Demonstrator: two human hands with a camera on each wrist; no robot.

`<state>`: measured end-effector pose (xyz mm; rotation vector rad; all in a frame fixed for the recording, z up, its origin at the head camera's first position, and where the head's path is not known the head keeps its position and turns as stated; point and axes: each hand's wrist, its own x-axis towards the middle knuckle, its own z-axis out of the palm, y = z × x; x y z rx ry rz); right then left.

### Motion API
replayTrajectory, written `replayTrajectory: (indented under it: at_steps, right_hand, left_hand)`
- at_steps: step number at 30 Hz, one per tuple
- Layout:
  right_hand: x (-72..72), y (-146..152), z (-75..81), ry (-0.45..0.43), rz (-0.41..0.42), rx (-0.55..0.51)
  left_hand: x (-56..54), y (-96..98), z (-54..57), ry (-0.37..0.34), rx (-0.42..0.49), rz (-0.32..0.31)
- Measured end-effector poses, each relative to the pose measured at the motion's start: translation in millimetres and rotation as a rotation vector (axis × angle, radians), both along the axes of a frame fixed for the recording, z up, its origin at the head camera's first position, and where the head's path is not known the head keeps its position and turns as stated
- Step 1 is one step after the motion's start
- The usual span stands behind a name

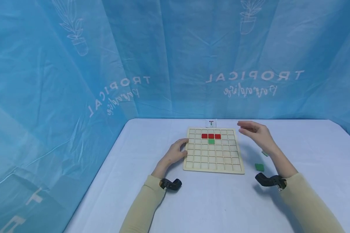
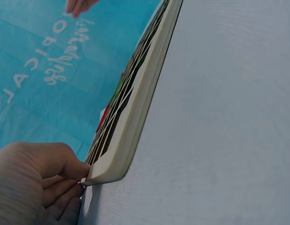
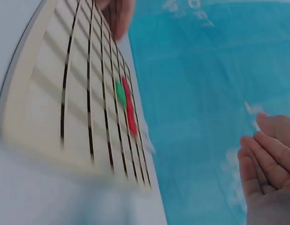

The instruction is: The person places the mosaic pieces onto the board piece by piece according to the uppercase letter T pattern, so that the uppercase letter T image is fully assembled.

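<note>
A pale wooden grid board [image 1: 211, 156] lies on the table with three red tiles [image 1: 211, 136] side by side in one row and a green tile [image 1: 211, 141] directly below the middle one. My left hand [image 1: 175, 152] holds the board's left edge; in the left wrist view its thumb [image 2: 72, 161] presses at the rim, the other fingers curled beside it. Raised off the table, my right hand [image 1: 258, 135] hovers beyond the board's far right corner. Its fingers [image 3: 264, 164] are loosely bent, and no tile shows in the palm.
Two loose green pieces lie right of the board: a flat tile [image 1: 259, 167] and another tile [image 1: 264, 153] partly hidden by the right forearm. Behind the board is a small pattern card [image 1: 211, 123]. Blue printed curtains [image 1: 192, 97] border the white table [image 1: 210, 200] at the back and left.
</note>
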<state>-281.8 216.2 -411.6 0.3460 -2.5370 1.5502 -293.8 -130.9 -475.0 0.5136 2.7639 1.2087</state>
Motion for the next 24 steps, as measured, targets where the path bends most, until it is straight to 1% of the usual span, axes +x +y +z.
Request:
replayTrajectory:
  at_steps: [2, 5, 8, 11, 14, 18, 21, 24]
  right_hand:
    - [9.8, 18.7, 3.3, -0.013, -0.045, 0.039]
    - [24.3, 45.9, 0.5, -0.026, -0.102, 0.079]
    - [37.5, 68.8, -9.0, -0.035, -0.149, 0.093]
    - [46.8, 85.3, -21.4, -0.036, -0.195, 0.101]
    - [51.1, 95.0, -32.9, -0.039, -0.225, 0.092]
    - [52.1, 100.2, -46.9, -0.026, -0.218, 0.091]
    - [51.2, 102.2, -58.3, 0.005, -0.222, 0.127]
    - [50.3, 104.3, -68.3, 0.029, -0.244, 0.165]
  left_hand:
    - [-0.5, -0.9, 0.1, 0.004, -0.004, -0.004]
    - [-1.3, -2.2, 1.1, 0.01, -0.01, -0.009]
    - [-1.3, -2.7, 2.2, 0.014, -0.013, -0.01]
    - [-0.6, -2.2, 2.5, 0.009, -0.006, -0.013]
    - [-0.3, -1.3, 1.6, 0.003, 0.001, -0.017]
    - [-0.2, -0.5, 0.0, 0.007, 0.0, -0.017]
    - [0.1, -0.1, -0.1, 0.016, -0.005, -0.013]
    - [1.0, 0.2, 0.9, 0.013, -0.007, -0.006]
